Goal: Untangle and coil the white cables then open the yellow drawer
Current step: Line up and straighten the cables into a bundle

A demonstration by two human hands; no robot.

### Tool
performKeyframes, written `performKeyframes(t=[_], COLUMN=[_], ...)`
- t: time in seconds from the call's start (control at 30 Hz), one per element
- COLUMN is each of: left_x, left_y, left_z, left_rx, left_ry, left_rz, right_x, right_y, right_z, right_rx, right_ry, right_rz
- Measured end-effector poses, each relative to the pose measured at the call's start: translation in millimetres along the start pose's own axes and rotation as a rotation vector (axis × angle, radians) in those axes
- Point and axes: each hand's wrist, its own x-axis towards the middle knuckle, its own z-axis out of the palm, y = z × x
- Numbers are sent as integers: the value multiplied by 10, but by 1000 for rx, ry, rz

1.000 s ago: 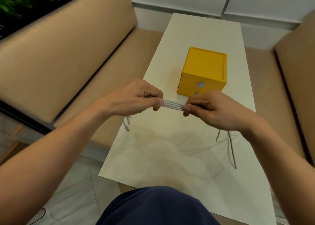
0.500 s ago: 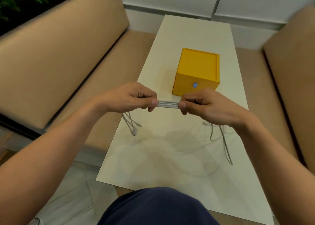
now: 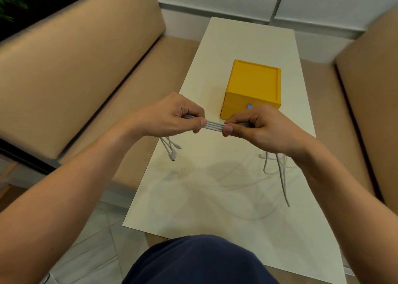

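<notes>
Several white cables (image 3: 214,126) run side by side in a flat band between my two hands, held above the white table (image 3: 215,187). My left hand (image 3: 172,118) grips the band at its left end, and connector ends dangle below it. My right hand (image 3: 256,128) pinches the band at its right end; loose cable tails hang down from it to the table. Just behind my hands stands the yellow drawer box (image 3: 253,87), its drawers closed, a small blue pull showing on its front.
Tan cushioned benches flank the table on the left (image 3: 71,85) and the right (image 3: 370,94). A white wall (image 3: 258,1) rises past the table's far end. My dark blue knee (image 3: 200,262) fills the bottom centre, and grey floor tiles lie at the lower left.
My hands have drawn slightly closer together on the cable band. More of the connector ends now hang below my left hand. The view has shifted a little.
</notes>
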Motion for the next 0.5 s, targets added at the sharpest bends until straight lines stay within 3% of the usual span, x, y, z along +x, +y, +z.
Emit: performKeyframes(t=[0.27,0.33,0.5], left_x=[45,80,163], left_y=[120,160,181], left_z=[19,44,141], left_rx=[64,84,-260], left_ry=[-172,-148,-131], left_rz=[-157,-108,-28], right_x=[-23,-13,-19], right_y=[30,17,15], right_z=[53,52,17], right_rx=[-27,-40,-51], right_ry=[40,39,73], right_rz=[1,-13,-15])
